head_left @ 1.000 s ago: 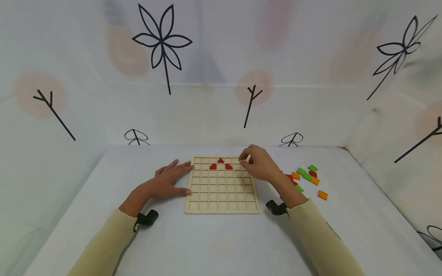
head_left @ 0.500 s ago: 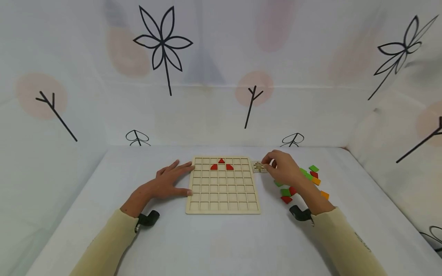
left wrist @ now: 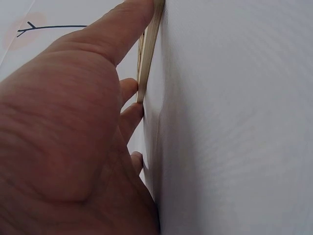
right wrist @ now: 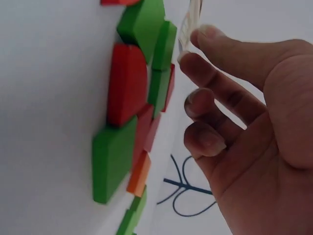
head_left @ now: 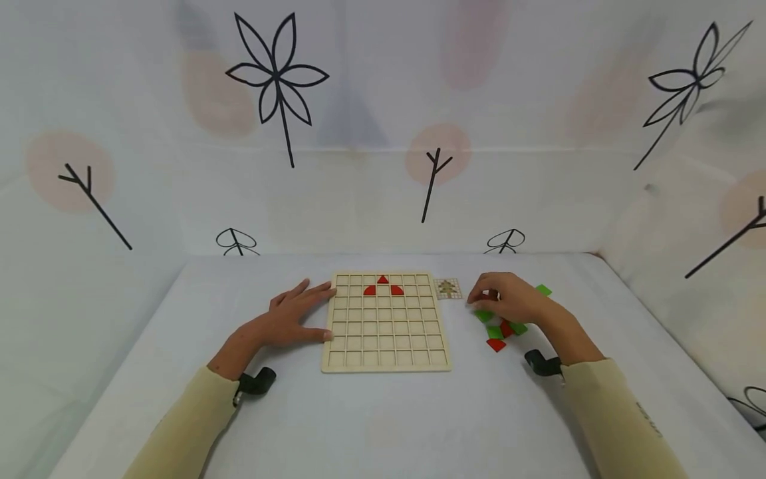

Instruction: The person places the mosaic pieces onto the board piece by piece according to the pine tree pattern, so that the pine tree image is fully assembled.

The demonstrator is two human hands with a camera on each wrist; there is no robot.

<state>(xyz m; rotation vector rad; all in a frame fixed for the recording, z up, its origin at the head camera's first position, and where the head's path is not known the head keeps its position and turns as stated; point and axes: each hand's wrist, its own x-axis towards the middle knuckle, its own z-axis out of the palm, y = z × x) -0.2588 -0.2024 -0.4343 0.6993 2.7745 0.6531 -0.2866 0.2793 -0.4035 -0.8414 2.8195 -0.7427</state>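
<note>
A pale grid board (head_left: 385,342) lies mid-table, with three red pieces in its upper cells: a triangle (head_left: 383,280) above two rounded ones. Along the board's left edge, my left hand (head_left: 293,318) rests with fingers and thumb spread, their tips touching the edge. My right hand (head_left: 509,299) is loosely bent over the loose tiles. Nothing shows between its thumb and index finger in the right wrist view. Just left of those fingertips lies a small card (head_left: 448,289) printed with a tree pattern on a grid.
Beneath and beside the right hand are several loose tiles, among them a red one (right wrist: 128,83), a green one (right wrist: 113,161) and an orange one (right wrist: 139,175). The hand hides part of this pile. A patterned white cloth wall (head_left: 359,199) stands behind the table.
From the board's upper right corner, my right hand has moved right, past the card to the loose tiles. The card now shows in full. My left hand stays put.
</note>
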